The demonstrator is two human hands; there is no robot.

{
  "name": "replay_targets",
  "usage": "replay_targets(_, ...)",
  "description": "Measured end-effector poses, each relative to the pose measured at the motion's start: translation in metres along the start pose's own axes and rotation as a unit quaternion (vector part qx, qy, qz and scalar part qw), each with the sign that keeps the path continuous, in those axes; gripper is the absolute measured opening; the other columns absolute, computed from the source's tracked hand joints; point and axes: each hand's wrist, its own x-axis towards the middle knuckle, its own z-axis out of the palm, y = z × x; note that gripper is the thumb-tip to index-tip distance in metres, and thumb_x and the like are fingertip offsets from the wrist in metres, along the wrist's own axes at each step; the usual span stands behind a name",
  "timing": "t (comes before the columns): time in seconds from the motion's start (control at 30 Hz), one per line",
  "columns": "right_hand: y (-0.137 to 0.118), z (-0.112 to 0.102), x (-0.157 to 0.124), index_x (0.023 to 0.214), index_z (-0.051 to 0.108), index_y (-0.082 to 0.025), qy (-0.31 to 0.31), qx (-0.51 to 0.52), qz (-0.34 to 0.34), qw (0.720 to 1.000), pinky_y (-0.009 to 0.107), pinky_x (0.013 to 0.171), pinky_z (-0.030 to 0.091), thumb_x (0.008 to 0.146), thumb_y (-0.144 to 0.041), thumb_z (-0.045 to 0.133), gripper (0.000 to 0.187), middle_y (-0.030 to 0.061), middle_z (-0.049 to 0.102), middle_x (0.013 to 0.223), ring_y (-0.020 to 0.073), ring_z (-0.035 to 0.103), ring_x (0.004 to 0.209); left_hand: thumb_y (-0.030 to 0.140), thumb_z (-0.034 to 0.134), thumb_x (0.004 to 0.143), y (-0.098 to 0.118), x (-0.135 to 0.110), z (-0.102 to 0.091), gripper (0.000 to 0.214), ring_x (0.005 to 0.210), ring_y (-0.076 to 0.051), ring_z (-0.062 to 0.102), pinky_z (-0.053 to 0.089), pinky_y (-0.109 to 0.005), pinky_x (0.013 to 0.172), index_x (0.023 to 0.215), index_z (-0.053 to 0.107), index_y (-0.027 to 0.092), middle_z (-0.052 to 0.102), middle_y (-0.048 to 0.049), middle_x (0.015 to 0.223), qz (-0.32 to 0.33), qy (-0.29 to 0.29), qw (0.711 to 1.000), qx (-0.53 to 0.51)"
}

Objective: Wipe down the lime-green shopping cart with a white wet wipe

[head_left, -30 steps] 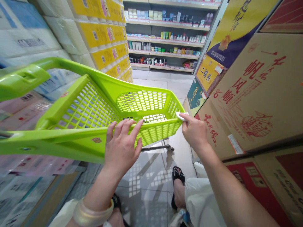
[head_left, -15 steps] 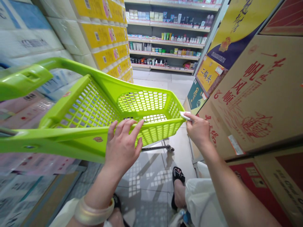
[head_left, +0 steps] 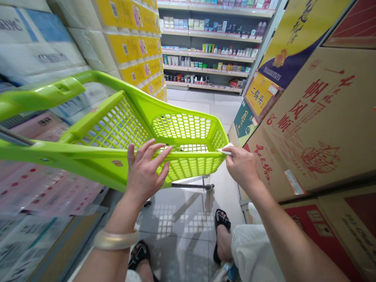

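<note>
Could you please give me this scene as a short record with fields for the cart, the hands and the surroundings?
Cart: bright green shopping cart with lattice walls
Left hand: fingers spread at the cart's near rim; bracelet on the wrist
Right hand: pinching a white cloth or tissue at the rim's right end
On the left: stacked yellow-banded packs
On the right: printed cartons
Ahead: stocked shelves

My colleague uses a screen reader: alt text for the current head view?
The right hand holds a white cloth at the front corner of a green cart; the left hand lies over its near rim. Cartons stand right, stocked shelves beyond.
</note>
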Motion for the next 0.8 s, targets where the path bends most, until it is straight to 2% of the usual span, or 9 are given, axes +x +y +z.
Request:
replay_targets(0.07,-0.003,0.001,-0.004,0.086,0.074,-0.023,0.001,0.013,-0.015,1.000,0.033,0.077,0.056,0.076,-0.011,0.053,0.026,0.0046,0.078,0.090,0.0230,0.073,0.083,0.025,0.053,0.090,-0.003,0.001,0.002,0.042,0.145,-0.032,0.030,0.003,-0.063,0.119,0.131,0.059,0.029,0.054,-0.0082,0.142,-0.025,0.003,1.000,0.002)
replay_targets(0.17,-0.010,0.004,-0.011,0.094,0.074,-0.022,0.001,0.039,-0.042,0.998,0.037,0.086,0.057,0.076,-0.008,0.051,0.033,0.0054,0.078,0.099,0.0238,0.072,0.095,0.024,0.055,0.087,-0.005,-0.001,0.005,0.053,0.149,-0.038,0.013,0.005,-0.070,0.116,0.140,0.050,0.028,0.032,-0.0125,0.158,-0.070,0.003,0.998,0.004)
replay_targets(0.23,-0.015,0.007,-0.016,0.099,0.073,-0.024,0.000,0.055,-0.058,0.997,0.038,0.091,0.056,0.075,-0.006,0.050,0.038,0.0045,0.077,0.104,0.0235,0.071,0.103,0.022,0.059,0.084,-0.007,-0.003,0.007,0.066,0.149,-0.041,0.010,0.007,-0.073,0.113,0.147,0.040,0.028,0.022,-0.0150,0.161,-0.092,0.005,0.996,-0.004)
replay_targets(0.33,-0.026,0.012,-0.022,0.104,0.072,-0.025,-0.001,0.077,-0.086,0.993,0.037,0.094,0.056,0.076,-0.004,0.050,0.042,0.0034,0.076,0.108,0.0223,0.070,0.107,0.023,0.063,0.081,-0.007,-0.005,0.008,0.081,0.148,-0.044,0.009,0.011,-0.074,0.112,0.152,0.027,0.030,0.017,-0.0159,0.162,-0.110,0.013,0.994,-0.019)
replay_targets(0.43,-0.040,0.017,-0.027,0.105,0.071,-0.023,-0.006,0.092,-0.117,0.989,0.037,0.095,0.055,0.078,-0.004,0.051,0.039,0.0047,0.076,0.109,0.0225,0.070,0.108,0.027,0.063,0.082,-0.001,-0.006,0.007,0.081,0.148,-0.042,0.012,0.014,-0.070,0.114,0.153,0.024,0.027,0.018,-0.0174,0.161,-0.098,0.002,0.994,-0.038)
replay_targets(0.57,-0.057,0.018,-0.033,0.107,0.070,-0.020,-0.027,0.098,-0.162,0.982,0.039,0.095,0.054,0.080,-0.002,0.049,0.039,0.0071,0.076,0.110,0.0234,0.070,0.106,0.031,0.059,0.087,0.012,-0.006,0.009,0.074,0.148,-0.037,0.019,0.018,-0.063,0.117,0.152,0.026,0.022,0.028,-0.0178,0.158,-0.042,-0.029,0.996,-0.068)
replay_targets(0.7,-0.063,0.014,-0.035,0.105,0.070,-0.018,-0.029,0.095,-0.166,0.981,0.039,0.093,0.055,0.079,0.001,0.046,0.040,0.0093,0.076,0.108,0.0240,0.070,0.104,0.034,0.057,0.089,0.023,-0.010,0.013,0.071,0.148,-0.033,0.022,0.022,-0.058,0.119,0.150,0.027,0.017,0.037,-0.0167,0.153,0.014,-0.056,0.993,-0.100)
replay_targets(0.8,-0.063,0.009,-0.037,0.102,0.071,-0.018,-0.029,0.106,-0.167,0.980,0.038,0.090,0.056,0.079,-0.002,0.048,0.037,0.0091,0.076,0.105,0.0235,0.071,0.100,0.032,0.059,0.088,0.029,-0.014,0.016,0.068,0.149,-0.033,0.019,0.024,-0.058,0.119,0.148,0.032,0.015,0.039,-0.0164,0.152,0.034,-0.072,0.989,-0.124)
